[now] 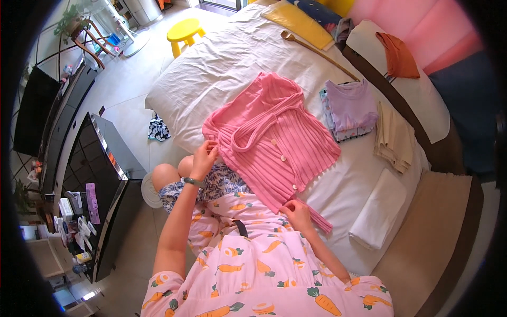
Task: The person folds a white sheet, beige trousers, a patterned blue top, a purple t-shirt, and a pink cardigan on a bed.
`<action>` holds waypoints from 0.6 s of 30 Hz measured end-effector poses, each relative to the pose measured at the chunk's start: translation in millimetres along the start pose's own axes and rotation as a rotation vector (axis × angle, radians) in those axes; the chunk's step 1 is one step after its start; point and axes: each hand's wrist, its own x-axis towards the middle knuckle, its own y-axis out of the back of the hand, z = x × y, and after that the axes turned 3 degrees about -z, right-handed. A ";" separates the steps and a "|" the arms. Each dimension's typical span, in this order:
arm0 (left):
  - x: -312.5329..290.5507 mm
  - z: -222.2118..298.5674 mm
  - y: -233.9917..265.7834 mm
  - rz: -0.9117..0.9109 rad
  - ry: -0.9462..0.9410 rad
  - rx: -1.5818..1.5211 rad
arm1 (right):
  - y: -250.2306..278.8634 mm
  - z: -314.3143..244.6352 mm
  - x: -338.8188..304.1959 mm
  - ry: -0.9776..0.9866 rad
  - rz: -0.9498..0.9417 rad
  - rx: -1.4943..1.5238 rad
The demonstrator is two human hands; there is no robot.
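Note:
A pink ribbed cardigan (311,140) lies spread over the white sheet in front of me, buttons showing down its front and one sleeve or tie looped across it. My left hand (205,158) pinches the cardigan's left edge between thumb and fingers. At the near end, my right hand (298,214) grips the cardigan with fingers closed, and a narrow pink strip sticks out to the right past it. Blue-and-white leaf-print fabric (224,179) lies over my knees, below the cardigan's left side.
Right of the cardigan are a folded stack topped by a lilac shirt (351,103), folded beige trousers (393,137) and a rolled white cloth (378,208). A long wooden stick (322,55) lies behind. Leftward stand a yellow stool (185,30) and a glossy black table (113,140).

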 end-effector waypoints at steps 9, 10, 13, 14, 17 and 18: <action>76.1 -61.9 13.2 0.367 -0.048 0.282 | -38.5 5.8 24.6 -0.376 -0.171 0.375; 84.1 -63.0 16.2 0.226 0.013 0.153 | -37.9 11.0 22.9 -0.338 -0.153 0.388; 85.5 -62.2 19.2 0.082 0.064 -0.017 | -26.2 -7.6 16.1 -0.207 -0.091 0.260; 81.2 -42.9 11.8 0.066 0.119 -0.039 | -20.6 -9.5 13.6 -0.090 0.000 0.142; 69.9 -23.7 17.4 0.147 0.094 -0.048 | -15.7 -21.1 17.4 0.018 0.070 0.066; 67.0 -17.9 20.2 0.168 0.002 0.116 | -12.0 -24.4 20.2 -0.003 0.073 0.092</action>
